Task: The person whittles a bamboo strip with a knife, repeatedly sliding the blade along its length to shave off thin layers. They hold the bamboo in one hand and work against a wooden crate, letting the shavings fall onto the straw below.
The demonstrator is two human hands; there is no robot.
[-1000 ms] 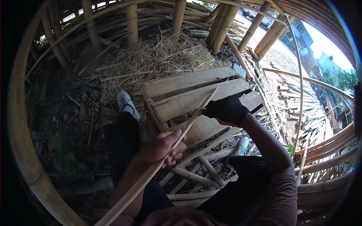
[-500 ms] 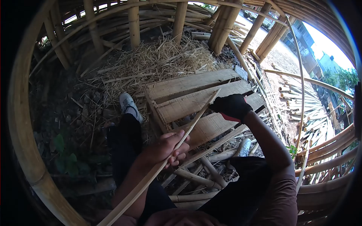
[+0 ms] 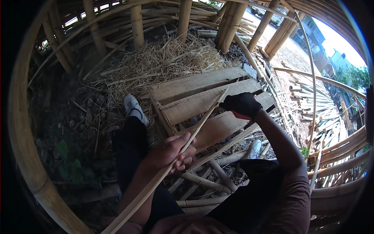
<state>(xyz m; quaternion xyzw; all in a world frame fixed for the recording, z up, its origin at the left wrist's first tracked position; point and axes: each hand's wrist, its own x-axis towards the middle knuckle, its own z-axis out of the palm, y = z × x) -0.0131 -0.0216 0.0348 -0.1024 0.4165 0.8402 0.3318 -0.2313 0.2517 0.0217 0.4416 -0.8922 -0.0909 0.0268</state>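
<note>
A long, pale bamboo strip [image 3: 202,121] runs slantwise from the bottom edge up over the slatted wooden bench. My bare left hand [image 3: 176,153] is closed around the strip near its middle, thumb lying along it. Close to the strip's narrow far end is my right hand [image 3: 242,106], in a black and red glove with the fingers curled shut. Whatever it grips is mostly hidden by the glove; a short dark piece shows below the palm. Beneath both hands sits the low wooden bench [image 3: 210,100] with gaps between its planks.
Shavings [image 3: 175,58] are heaped behind the bench. Bamboo posts [image 3: 230,27] stand at the back, and a thick bamboo pole [image 3: 29,156] curves along the left. Cut bamboo poles [image 3: 311,101] lie outside at right. More poles [image 3: 206,183] lie between my legs.
My right hand has moved slightly up and right, away from the strip's tip, with the glove turned a little. My left hand keeps its hold on the strip.
</note>
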